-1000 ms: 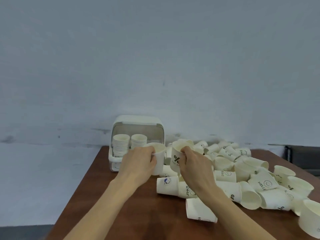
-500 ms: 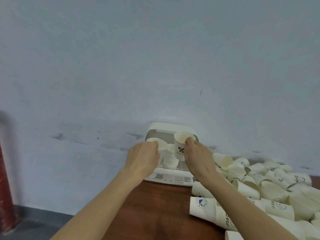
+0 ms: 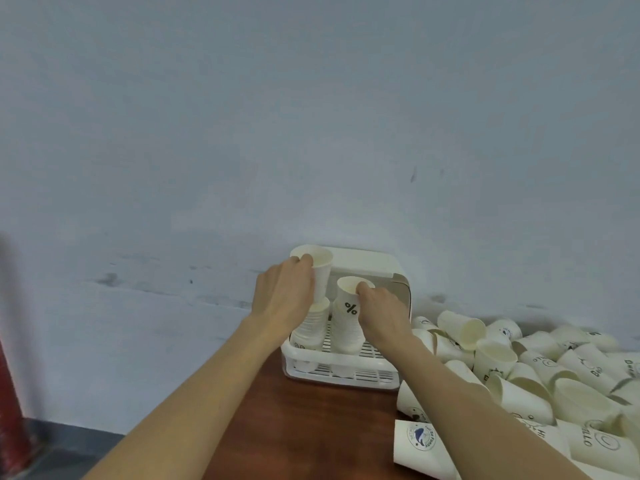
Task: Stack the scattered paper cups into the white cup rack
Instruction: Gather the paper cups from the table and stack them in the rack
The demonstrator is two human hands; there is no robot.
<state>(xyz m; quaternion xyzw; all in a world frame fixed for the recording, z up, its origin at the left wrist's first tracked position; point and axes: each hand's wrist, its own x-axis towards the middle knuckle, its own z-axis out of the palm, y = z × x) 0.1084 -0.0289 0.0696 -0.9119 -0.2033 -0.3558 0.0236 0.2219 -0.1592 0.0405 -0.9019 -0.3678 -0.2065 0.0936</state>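
Note:
The white cup rack point(image 3: 341, 374) stands at the table's back edge against the wall, its lid raised. Two stacks of paper cups stand inside it. My left hand point(image 3: 282, 296) grips a plain paper cup point(image 3: 320, 271) at its rim, just above the left stack point(image 3: 311, 327). My right hand point(image 3: 382, 311) holds a cup marked with a percent sign point(image 3: 349, 301), which sits in the top of the right stack point(image 3: 344, 332). A heap of scattered paper cups point(image 3: 540, 375) lies on the table to the right of the rack.
The brown table point(image 3: 311, 427) ends just left of the rack. A cup with a blue round logo point(image 3: 420, 441) lies near my right forearm. A pale wall rises directly behind the rack. A red object point(image 3: 10, 410) stands at the far left.
Both hands carried their cups from the heap to the rack. The percent-sign cup has come down onto the right stack; the plain cup now hangs over the left stack. The view swung left.

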